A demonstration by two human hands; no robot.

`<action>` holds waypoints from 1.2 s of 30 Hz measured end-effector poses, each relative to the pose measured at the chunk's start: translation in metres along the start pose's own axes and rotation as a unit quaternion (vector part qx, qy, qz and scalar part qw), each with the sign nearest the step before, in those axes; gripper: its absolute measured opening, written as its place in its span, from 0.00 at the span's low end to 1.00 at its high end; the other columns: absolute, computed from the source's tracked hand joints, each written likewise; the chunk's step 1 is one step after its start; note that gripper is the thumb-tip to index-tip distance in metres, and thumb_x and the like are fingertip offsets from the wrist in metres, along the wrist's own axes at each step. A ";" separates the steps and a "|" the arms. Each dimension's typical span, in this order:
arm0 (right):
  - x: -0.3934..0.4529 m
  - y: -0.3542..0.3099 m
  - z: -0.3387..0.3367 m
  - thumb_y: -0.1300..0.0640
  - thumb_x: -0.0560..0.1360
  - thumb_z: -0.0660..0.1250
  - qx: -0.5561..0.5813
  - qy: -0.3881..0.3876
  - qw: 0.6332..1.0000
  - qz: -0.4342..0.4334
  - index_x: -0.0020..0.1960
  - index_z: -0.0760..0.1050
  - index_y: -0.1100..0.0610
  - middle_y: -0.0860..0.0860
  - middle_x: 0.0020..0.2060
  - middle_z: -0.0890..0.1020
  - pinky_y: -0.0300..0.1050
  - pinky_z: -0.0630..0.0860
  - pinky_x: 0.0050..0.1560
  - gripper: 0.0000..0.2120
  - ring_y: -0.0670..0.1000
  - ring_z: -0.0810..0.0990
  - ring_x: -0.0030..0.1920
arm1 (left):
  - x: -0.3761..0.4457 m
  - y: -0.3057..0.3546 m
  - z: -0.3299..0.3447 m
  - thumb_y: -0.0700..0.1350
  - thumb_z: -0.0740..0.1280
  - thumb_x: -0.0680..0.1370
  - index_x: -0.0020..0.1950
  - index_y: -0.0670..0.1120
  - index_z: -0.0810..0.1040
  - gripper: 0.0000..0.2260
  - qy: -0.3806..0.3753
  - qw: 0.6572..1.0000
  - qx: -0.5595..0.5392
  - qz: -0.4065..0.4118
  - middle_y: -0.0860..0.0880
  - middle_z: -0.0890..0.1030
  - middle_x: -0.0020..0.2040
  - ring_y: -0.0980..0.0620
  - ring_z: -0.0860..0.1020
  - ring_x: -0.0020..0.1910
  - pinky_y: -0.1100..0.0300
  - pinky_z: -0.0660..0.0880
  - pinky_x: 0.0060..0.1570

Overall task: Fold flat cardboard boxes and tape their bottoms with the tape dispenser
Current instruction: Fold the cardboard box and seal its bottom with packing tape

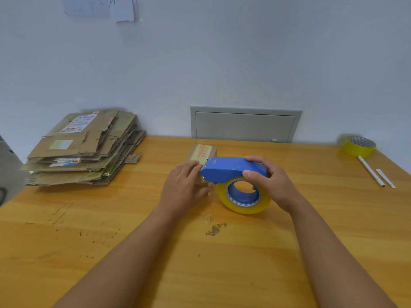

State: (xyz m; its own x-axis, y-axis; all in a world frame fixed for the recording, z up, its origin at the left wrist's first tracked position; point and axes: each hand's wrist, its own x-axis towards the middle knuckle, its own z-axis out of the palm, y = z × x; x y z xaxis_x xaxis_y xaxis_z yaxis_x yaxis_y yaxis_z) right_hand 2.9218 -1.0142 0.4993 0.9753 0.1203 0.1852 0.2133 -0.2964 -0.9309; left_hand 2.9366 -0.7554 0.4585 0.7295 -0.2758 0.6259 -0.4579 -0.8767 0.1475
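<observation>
Box: small cardboard box mid-table, tape over its top, near half hidden by the hands.
Left hand: fingers straight, pressing flat on the box.
Right hand: curled round the blue tape dispenser at the box's right edge.
Stack: flat boxes far left on the table.

The tape dispenser is bright blue and carries a roll of clear tape that reads yellow, with a blue core ringed in white with small dark marks. The small box and the stack of flat boxes are brown cardboard with pale labels. The worktop is orange-yellow wood grain with dark scuffs, and a spare roll is yellow with a grey patterned core.
</observation>
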 end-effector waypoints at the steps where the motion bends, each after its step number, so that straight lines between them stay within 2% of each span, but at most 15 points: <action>1: 0.000 0.000 0.000 0.38 0.67 0.73 0.006 0.001 1.000 0.002 0.58 0.77 0.34 0.43 0.57 0.77 0.47 0.80 0.52 0.20 0.50 0.80 0.51 | 0.001 0.002 0.002 0.55 0.75 0.72 0.63 0.42 0.78 0.25 0.016 1.000 -0.011 -0.013 0.45 0.79 0.61 0.44 0.77 0.58 0.50 0.75 0.57; 5: -0.003 0.000 -0.003 0.38 0.67 0.73 0.017 0.003 1.000 0.002 0.58 0.77 0.34 0.43 0.58 0.77 0.41 0.77 0.49 0.20 0.48 0.80 0.53 | 0.003 0.007 0.010 0.50 0.77 0.72 0.58 0.42 0.80 0.19 0.061 0.997 -0.019 -0.030 0.45 0.81 0.57 0.45 0.79 0.55 0.52 0.76 0.53; 8: -0.003 -0.001 -0.008 0.38 0.67 0.76 0.010 -0.005 1.000 -0.003 0.58 0.78 0.34 0.43 0.58 0.78 0.42 0.78 0.51 0.20 0.47 0.80 0.53 | 0.003 0.004 0.012 0.50 0.76 0.72 0.57 0.43 0.80 0.18 0.058 0.998 -0.014 -0.030 0.45 0.81 0.57 0.45 0.79 0.55 0.52 0.77 0.52; 14: -0.010 0.000 -0.032 0.41 0.67 0.74 -0.015 -0.015 1.000 -0.015 0.56 0.79 0.32 0.33 0.56 0.79 0.33 0.75 0.50 0.18 0.39 0.79 0.55 | 0.004 -0.007 0.010 0.50 0.77 0.72 0.56 0.44 0.81 0.17 0.043 0.999 0.002 -0.028 0.47 0.81 0.59 0.45 0.78 0.56 0.53 0.77 0.51; 17: -0.012 0.000 -0.032 0.41 0.66 0.75 -0.048 -0.036 0.998 -0.028 0.54 0.78 0.29 0.28 0.55 0.78 0.28 0.73 0.50 0.19 0.35 0.77 0.56 | 0.004 -0.007 0.008 0.48 0.76 0.72 0.58 0.44 0.80 0.18 0.021 0.999 -0.013 -0.029 0.46 0.80 0.61 0.45 0.77 0.58 0.52 0.77 0.53; 22: 0.004 -0.014 -0.027 0.31 0.61 0.72 -0.123 -0.055 0.990 -0.037 0.57 0.78 0.31 0.31 0.56 0.78 0.32 0.73 0.50 0.24 0.38 0.78 0.56 | 0.003 -0.008 0.000 0.48 0.76 0.72 0.63 0.44 0.79 0.21 -0.020 0.999 -0.035 -0.016 0.47 0.78 0.63 0.47 0.75 0.62 0.53 0.75 0.57; 24: 0.013 -0.022 -0.024 0.32 0.62 0.72 -0.137 -0.062 0.988 -0.036 0.56 0.79 0.33 0.33 0.57 0.78 0.35 0.72 0.53 0.23 0.38 0.77 0.57 | 0.004 -0.007 -0.004 0.47 0.74 0.73 0.64 0.44 0.78 0.21 -0.038 0.998 -0.047 -0.014 0.47 0.77 0.65 0.47 0.74 0.64 0.52 0.75 0.59; 29: 0.024 -0.036 -0.019 0.35 0.66 0.72 -0.163 -0.072 0.983 -0.042 0.52 0.78 0.32 0.30 0.55 0.77 0.31 0.69 0.51 0.15 0.30 0.75 0.55 | 0.003 -0.008 -0.011 0.50 0.59 0.71 0.66 0.44 0.76 0.25 -0.059 0.995 -0.070 -0.038 0.49 0.75 0.67 0.49 0.71 0.66 0.55 0.71 0.60; 36: 0.027 -0.040 -0.019 0.40 0.73 0.72 -0.203 -0.062 0.976 -0.045 0.56 0.79 0.37 0.36 0.55 0.79 0.36 0.70 0.51 0.13 0.41 0.77 0.55 | 0.005 -0.010 -0.008 0.48 0.60 0.73 0.67 0.45 0.76 0.23 -0.069 0.993 -0.082 -0.051 0.50 0.74 0.68 0.51 0.69 0.67 0.56 0.70 0.61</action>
State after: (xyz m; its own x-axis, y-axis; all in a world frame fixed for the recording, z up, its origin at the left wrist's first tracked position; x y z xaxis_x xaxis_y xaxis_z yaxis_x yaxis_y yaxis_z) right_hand 2.9407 -1.0172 0.5474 0.9424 0.2696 0.1978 0.3278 -0.6277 -0.7061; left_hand 2.9404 -0.7451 0.4661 0.8340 -0.2505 0.4916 -0.4464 -0.8299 0.3345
